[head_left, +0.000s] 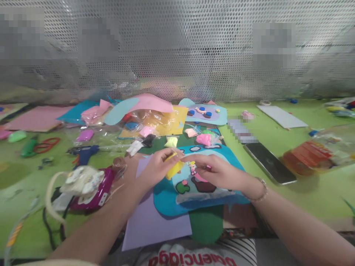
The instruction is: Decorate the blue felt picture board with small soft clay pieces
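My left hand (163, 164) is closed around a small yellow packet (173, 169), which looks like soft modelling clay in a wrapper. From the right, my right hand (215, 170) reaches over with its index finger at the packet's upper edge; its thumb is hidden. Beneath both hands lies a rounded blue foam sheet (166, 201) bearing a clay picture: a green bush shape (183, 187), a brown shape (203, 185) and a small yellow-haired figure (192, 168). A lilac sheet (158, 231) and a dark green sheet (207, 223) stick out under it.
Clay packets, among them pink (203, 139) and black (149, 140), lie beyond the blue sheet. At left are a glue gun (84, 153), scissors (47, 145) and a purple device (107, 188). A phone (270, 162) and plastic jar (307, 155) are at right. Perforated metal (177, 48) stands behind.
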Demonstrator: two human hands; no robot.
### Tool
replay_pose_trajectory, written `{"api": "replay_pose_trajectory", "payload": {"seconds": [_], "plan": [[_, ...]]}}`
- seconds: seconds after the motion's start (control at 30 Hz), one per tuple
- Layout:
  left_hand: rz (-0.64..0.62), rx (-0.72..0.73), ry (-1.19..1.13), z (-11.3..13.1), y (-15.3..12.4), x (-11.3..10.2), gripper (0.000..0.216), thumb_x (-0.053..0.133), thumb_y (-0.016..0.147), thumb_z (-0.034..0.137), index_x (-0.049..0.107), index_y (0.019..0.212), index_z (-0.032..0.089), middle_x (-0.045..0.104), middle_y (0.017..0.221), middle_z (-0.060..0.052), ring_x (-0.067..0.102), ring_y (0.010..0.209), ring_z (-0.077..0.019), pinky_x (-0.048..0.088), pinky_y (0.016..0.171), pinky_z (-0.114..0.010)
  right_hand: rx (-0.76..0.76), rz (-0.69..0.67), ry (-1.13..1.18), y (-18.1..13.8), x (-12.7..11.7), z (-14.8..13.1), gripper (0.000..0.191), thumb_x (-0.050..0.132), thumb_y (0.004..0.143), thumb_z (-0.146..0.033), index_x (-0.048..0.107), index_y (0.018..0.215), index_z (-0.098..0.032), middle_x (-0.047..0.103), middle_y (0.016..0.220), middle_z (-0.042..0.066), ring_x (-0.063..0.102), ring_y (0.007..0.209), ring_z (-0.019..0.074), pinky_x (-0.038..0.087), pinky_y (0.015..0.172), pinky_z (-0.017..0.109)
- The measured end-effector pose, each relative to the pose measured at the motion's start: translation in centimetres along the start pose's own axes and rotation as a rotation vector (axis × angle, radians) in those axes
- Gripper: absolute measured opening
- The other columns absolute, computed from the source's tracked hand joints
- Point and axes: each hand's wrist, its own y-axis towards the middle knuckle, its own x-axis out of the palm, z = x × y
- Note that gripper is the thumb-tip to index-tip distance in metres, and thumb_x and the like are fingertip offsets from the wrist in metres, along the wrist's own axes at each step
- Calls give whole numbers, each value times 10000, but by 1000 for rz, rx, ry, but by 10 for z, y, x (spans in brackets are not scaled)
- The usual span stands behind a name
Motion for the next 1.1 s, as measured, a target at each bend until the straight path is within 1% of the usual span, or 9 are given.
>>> {"api": "replay_pose_trajectory", "payload": {"seconds": [0.13,0.27,0.37,0.47,0.53,0.7,0.87,0.97,1.1], "plan": [[28,-18,-1,2,-2,3,305,564,778,452,585,868,161,582,620,10,546,507,-104,394,427,-186,40,-8,49,-2,4,-2,553,393,785,-39,423,1287,-269,378,578,-65,333,516,88,286,501,217],[168,-43,3,2,-1,3,322,566,771,472,589,860,163,598,636,3,567,528,-110,403,434,-183,43,54,438,-1,3,6,384,388,826,-103,500,1168,-238,397,667,-41,340,541,76,302,497,209],[207,-53,-14,-3,1,1,333,584,751,487,590,827,163,598,646,2,577,544,-113,423,449,-187,92,78,684,1,0,14,285,418,829,-137,525,1079,-221,474,790,-23,313,490,44,277,437,193],[220,-52,-41,-9,4,-1,344,589,740,499,592,824,166,595,645,1,578,536,-117,428,446,-195,185,114,642,5,-5,16,189,488,837,-215,550,1014,-194,541,861,-2,328,464,26,281,410,186],[245,-46,-44,-12,6,-4,349,592,734,502,595,835,167,600,652,-1,572,527,-115,427,444,-195,231,168,566,7,-7,16,153,558,812,-267,588,925,-169,576,797,-1,362,470,30,297,415,182],[356,-15,70,-14,13,-14,395,574,735,530,596,869,159,616,668,-11,575,562,-130,430,484,-209,249,297,500,7,-10,19,223,638,760,-359,675,873,-170,666,797,34,442,503,56,347,442,198],[436,55,554,-17,21,-30,335,492,796,487,598,837,172,639,750,-36,596,721,-183,432,595,-248,212,323,369,6,-15,17,255,548,823,-364,694,754,-167,677,739,40,533,584,92,426,529,227],[390,67,944,-22,24,-41,295,459,826,448,584,805,181,637,793,-58,588,793,-210,422,652,-270,229,303,287,6,-16,16,304,497,855,-352,681,705,-163,690,803,48,579,667,109,461,597,242],[327,42,1329,-29,26,-49,266,371,887,348,544,887,146,614,888,-114,587,846,-243,416,670,-300,254,252,306,7,-13,19,214,578,805,-358,700,785,-183,696,929,50,621,791,144,493,683,272]]}}
